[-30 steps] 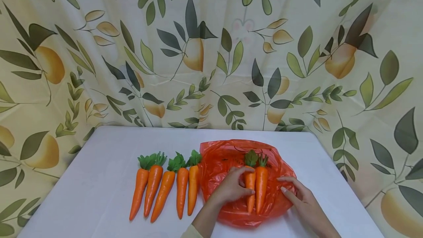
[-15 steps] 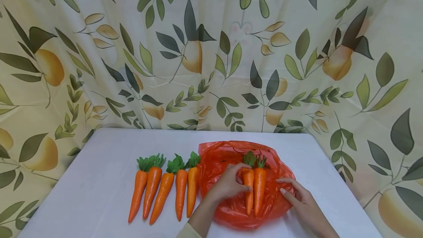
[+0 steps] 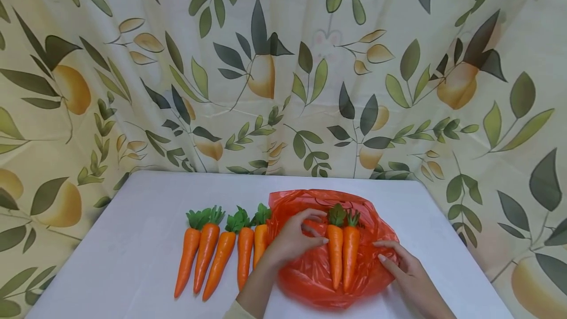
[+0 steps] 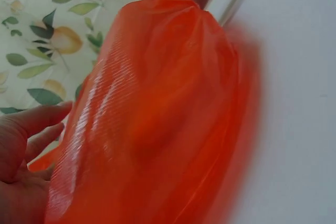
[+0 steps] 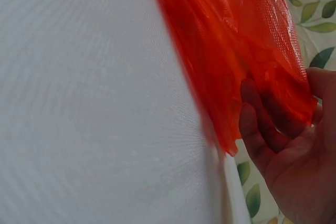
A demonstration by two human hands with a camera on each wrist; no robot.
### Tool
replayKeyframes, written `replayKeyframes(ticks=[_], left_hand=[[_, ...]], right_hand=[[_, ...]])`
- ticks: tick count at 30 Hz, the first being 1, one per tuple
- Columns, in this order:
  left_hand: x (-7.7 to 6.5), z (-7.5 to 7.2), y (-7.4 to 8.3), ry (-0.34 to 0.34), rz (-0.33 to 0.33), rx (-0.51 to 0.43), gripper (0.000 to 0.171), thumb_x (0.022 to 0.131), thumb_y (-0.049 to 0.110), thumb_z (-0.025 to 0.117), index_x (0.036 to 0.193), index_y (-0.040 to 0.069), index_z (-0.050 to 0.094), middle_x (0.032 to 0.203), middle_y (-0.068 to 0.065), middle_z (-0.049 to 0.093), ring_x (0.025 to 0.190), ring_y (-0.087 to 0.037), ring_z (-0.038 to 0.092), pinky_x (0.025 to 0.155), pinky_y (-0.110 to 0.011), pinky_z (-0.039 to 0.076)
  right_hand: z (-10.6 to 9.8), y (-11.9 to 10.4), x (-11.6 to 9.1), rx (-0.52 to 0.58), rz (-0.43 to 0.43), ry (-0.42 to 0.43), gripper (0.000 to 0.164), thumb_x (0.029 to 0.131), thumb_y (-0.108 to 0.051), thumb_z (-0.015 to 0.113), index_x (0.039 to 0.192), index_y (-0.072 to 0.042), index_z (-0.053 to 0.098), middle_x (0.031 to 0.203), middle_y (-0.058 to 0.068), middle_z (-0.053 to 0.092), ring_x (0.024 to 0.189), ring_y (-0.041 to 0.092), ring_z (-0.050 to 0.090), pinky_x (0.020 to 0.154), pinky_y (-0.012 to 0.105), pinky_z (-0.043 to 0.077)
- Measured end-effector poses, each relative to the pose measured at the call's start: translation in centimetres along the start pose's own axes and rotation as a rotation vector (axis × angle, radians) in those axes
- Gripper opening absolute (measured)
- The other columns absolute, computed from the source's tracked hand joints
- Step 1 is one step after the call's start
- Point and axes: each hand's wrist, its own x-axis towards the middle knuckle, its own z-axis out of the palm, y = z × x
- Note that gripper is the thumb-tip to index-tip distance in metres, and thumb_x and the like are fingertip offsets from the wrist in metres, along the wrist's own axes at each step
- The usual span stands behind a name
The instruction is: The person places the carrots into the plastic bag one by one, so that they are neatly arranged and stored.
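Note:
A red plastic bag (image 3: pixel 305 277) lies spread on the right half of the table. On its red film, two orange carrots with green tops, a left one (image 3: pixel 335 255) and a right one (image 3: pixel 351 257), rest side by side. My left hand (image 3: pixel 292 240) is just left of the left carrot, fingers loosely bent and apart; the thumb tip is close to it, and I cannot tell whether they touch. At the bag's right edge, my right hand (image 3: pixel 405 265) pinches the plastic between thumb and fingers. The right wrist view shows film (image 5: pixel 252 61) between those fingers.
Left of the bag, several more carrots (image 3: pixel 205 255) lie in a row with their tops toward the back. The one nearest the bag is partly covered by my left forearm. White cloth covers the table (image 3: pixel 115 260); a leaf-printed curtain (image 3: pixel 283 112) hangs behind.
My left hand has let go of the left carrot on the bag and drawn back to the left, its fingers spreading. The right hand keeps its place on the bag's edge.

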Motion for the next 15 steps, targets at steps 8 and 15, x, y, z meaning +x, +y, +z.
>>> replayKeyframes(ticks=[8,15], left_hand=[[-1.3,-2.3,0.7,0.025,0.021,-0.004,0.044,0.089,0.009,0.082,0.129,0.022,0.068,0.118,0.003,0.065,0.094,-0.018,0.066,0.079,-0.035,0.058],[-2.9,-3.8,1.9,0.031,0.021,-0.062,0.044,0.089,0.009,0.082,0.129,0.022,0.068,0.125,0.0,0.064,0.099,-0.022,0.065,0.079,-0.037,0.058]], right_hand=[[-0.1,-0.1,-0.1,-0.022,0.026,-0.008,0.038,0.108,-0.023,0.058,0.141,-0.006,0.055,0.135,0.017,0.055,0.095,0.02,0.065,0.081,0.028,0.058],[-0.1,-0.1,0.0,-0.017,0.021,-0.014,0.039,0.108,-0.024,0.057,0.142,-0.005,0.054,0.141,0.02,0.052,0.1,0.019,0.065,0.082,0.029,0.058]])
